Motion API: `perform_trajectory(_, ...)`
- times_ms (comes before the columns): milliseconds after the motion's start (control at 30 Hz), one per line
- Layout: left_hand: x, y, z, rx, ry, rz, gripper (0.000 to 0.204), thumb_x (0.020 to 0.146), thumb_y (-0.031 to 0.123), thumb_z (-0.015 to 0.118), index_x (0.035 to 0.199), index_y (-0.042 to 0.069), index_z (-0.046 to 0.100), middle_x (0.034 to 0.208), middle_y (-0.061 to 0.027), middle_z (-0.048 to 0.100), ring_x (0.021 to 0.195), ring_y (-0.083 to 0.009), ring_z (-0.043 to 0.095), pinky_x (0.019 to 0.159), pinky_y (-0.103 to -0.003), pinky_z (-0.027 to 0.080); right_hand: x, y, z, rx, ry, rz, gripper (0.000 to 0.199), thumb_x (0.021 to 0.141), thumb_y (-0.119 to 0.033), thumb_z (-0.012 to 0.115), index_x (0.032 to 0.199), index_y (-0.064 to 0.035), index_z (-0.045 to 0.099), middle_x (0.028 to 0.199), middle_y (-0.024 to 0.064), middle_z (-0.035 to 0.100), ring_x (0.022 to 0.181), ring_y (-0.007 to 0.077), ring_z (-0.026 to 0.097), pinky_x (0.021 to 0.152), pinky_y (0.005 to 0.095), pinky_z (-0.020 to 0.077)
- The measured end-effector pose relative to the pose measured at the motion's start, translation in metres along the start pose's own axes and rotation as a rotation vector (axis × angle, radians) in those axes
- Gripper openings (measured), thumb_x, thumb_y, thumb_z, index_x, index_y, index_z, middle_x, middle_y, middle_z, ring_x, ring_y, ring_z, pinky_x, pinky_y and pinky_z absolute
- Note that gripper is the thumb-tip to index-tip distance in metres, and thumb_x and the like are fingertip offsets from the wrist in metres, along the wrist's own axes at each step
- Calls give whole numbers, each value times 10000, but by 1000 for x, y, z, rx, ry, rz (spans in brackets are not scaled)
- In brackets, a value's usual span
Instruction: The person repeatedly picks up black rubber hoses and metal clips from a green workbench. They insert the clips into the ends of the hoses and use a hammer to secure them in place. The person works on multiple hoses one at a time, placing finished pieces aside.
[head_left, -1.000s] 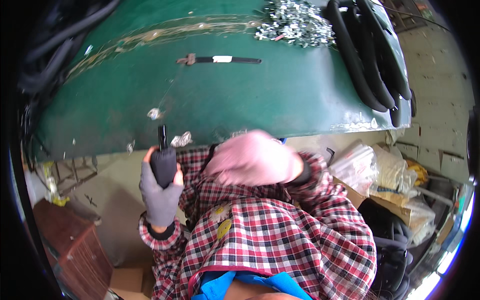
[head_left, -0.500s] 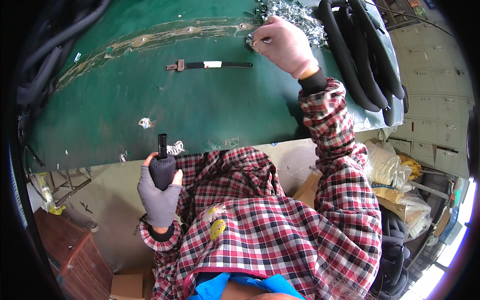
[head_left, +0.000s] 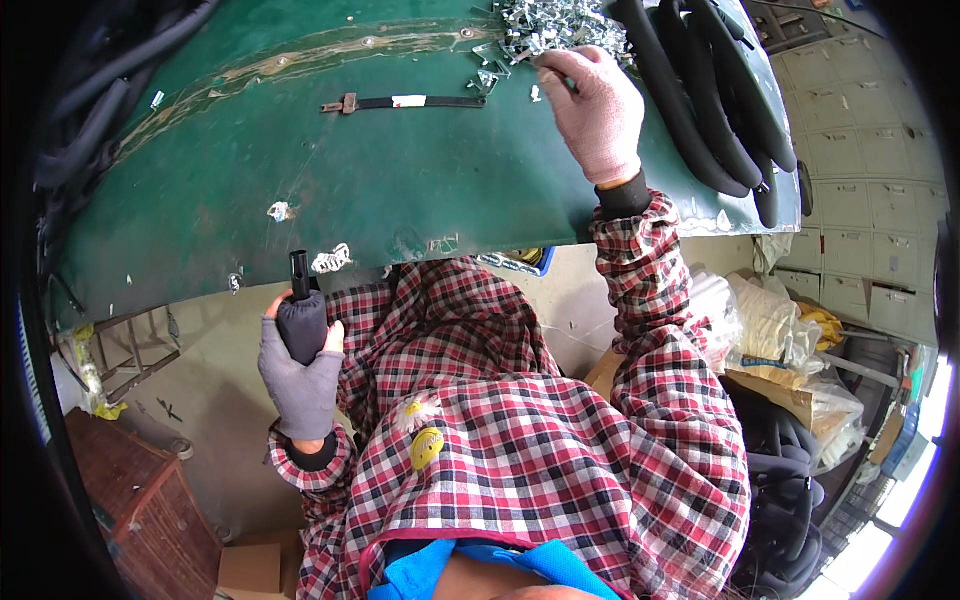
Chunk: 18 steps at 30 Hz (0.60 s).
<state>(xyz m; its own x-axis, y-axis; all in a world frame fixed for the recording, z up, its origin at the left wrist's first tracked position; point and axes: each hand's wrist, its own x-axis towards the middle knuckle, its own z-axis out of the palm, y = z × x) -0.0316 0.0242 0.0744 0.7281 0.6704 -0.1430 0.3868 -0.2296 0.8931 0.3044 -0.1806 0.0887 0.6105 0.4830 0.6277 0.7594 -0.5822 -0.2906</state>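
Observation:
My left hand (head_left: 300, 385), in a grey glove with bare fingertips, is wrapped round a dark foam-padded tube (head_left: 304, 328). A bare black pipe end (head_left: 299, 272) sticks up from the padding by the table's front edge. My right hand (head_left: 603, 118), in a pale pink glove, is over the table beside a heap of small shiny metal clips (head_left: 560, 28). Its thumb and forefinger are drawn together; anything between them is too small to make out. Left of it lies a flat black strip (head_left: 445, 102) with a brownish metal piece (head_left: 348, 103) at one end.
The green table (head_left: 400, 170) has a worn, riveted seam. Black padded tubes (head_left: 690, 100) lie at its right, with more dark tubes (head_left: 90, 130) at the far left. A white coil (head_left: 331, 259) sits near the front edge. Below are a reddish-brown cabinet (head_left: 150, 490) and bagged goods (head_left: 770, 320).
My right hand has drawn back from the clip heap, towards me and slightly right. My left hand keeps its hold on the padded tube. The whole view has shifted a little.

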Motion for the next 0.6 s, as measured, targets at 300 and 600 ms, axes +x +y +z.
perform_trajectory(300, 1, 5, -2, -96, 9, -17, 545, 802, 16, 752, 1309, 35, 553, 965, -54, 653, 804, -117, 617, 752, -277, 528, 10, -5, 17, 527, -401, 417, 195, 859, -216, 751, 997, -78, 763, 811, 34, 697, 696, 150, 636, 695, 292, 524)
perform_trajectory(600, 8, 2, -1, 13, 21, 72, 463, 800, -2, 715, 1244, 39, 586, 910, -75, 692, 815, -177, 675, 772, -323, 541, 11, 28, 19, 511, -449, 634, 247, 900, -234, 700, 1024, -35, 778, 803, 19, 725, 676, 80, 642, 655, 243, 529)
